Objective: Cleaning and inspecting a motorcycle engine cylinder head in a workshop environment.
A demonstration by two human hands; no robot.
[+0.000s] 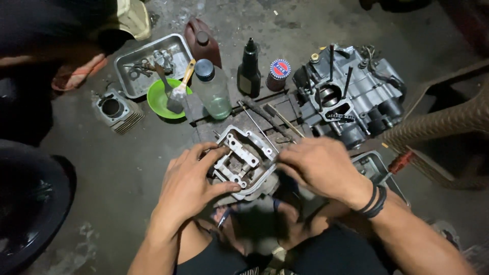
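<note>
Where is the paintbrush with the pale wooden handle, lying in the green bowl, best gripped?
Grip the paintbrush by its free wooden handle end, coming from above right: the handle slopes up past the rim of the green bowl, while the bristles lie low inside.

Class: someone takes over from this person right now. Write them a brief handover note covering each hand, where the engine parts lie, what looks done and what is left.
Left hand: fingers gripping the cylinder head at its left side.
Right hand: resting on the head's right edge.
The head sits on the floor between the person's knees.
Crankcase with bare studs stands behind right; finned cylinder lies far left, beside the parts tray.
Done: cylinder and head are off the crankcase.
Left: both remain unmounted.
</note>
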